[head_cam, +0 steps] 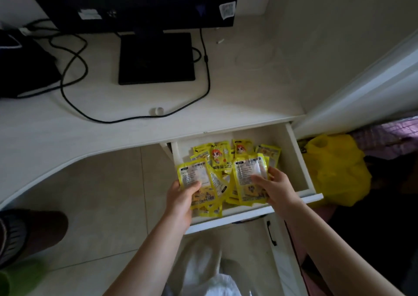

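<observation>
Step in hand: apparently sorting yellow snack packets in the open drawer (300, 159), with a bundle lifted in each hand.
Left hand (181, 193): curled round the left bundle (194, 173), thumb on top and fingers under its near end.
Right hand (274, 187): grips the right bundle (247, 171) at its near right corner, thumb across the face.
Where: both bundles hang just above the drawer's near half, side by side but apart. Loose packets (220, 155) lie beyond and beneath them.
Pointing: each bundle's long axis runs near to far, header ends far and printed backs up. The left one leans slightly left.
Next move: probably joining the bundles or laying them flat, which calls for keeping the edges aligned so the slippery packets don't fan out.
Around: the desk (113, 123) carries a monitor stand (156, 58) at the far side, and a yellow bag (334, 166) sits right of the drawer.
</observation>
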Tool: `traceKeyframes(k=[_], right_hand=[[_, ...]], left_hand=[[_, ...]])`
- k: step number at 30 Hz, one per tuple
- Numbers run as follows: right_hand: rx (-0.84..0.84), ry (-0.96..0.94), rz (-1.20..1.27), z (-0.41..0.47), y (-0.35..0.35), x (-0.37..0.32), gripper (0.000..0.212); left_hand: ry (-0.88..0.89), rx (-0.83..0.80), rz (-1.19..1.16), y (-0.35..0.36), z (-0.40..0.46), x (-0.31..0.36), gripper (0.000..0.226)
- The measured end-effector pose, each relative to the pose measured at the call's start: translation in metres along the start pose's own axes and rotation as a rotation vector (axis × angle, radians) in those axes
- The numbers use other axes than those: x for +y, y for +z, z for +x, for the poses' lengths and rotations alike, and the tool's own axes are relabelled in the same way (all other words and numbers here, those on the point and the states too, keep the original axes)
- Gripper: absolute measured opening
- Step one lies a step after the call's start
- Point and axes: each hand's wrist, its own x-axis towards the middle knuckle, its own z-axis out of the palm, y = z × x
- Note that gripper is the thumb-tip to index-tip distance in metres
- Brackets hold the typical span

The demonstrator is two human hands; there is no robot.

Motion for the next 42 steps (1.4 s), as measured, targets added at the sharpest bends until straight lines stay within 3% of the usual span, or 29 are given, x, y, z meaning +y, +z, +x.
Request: traceKeyframes(k=[5,9,12,15,18,29,33,36,42], right_hand=[[-0.011,0.006,-0.113,0.054,-0.007,-0.016,0.022],[-0.002,0.059,-0.183,0.099,-0.013,-0.016,0.034],[0.001,0.111,-0.229,0.129,-0.015,-0.009,0.033],[-0.021,0.136,-0.334,0.154,-0.015,0.002,0.047],[-0.073,0.128,-0.520,0.159,-0.009,0.004,0.035],[-0.150,0.112,-0.832,0.177,-0.021,0.021,0.047],[-0.129,0.060,-0.956,0.175,-0.033,0.015,0.023],[-0.134,0.013,-1.050,0.168,-0.041,0.006,0.018],[-0.184,-0.060,-1.172,0.145,-0.049,-0.017,0.031]], left_hand=[[-0.004,0.056,0.112,0.031,0.046,0.002,0.035],[-0.050,0.083,0.179,0.055,0.070,-0.003,0.066],[-0.041,0.152,0.229,0.068,0.085,-0.003,0.047],[-0.064,0.195,0.271,0.072,0.100,-0.006,0.052],[-0.095,0.229,0.277,0.074,0.111,-0.013,0.048],[0.026,0.170,0.593,0.087,0.117,-0.025,0.036],[0.000,0.181,0.663,0.078,0.111,-0.024,0.018],[0.025,0.189,0.712,0.073,0.106,-0.022,0.031],[0.106,0.200,0.833,0.077,0.067,-0.012,0.034]])
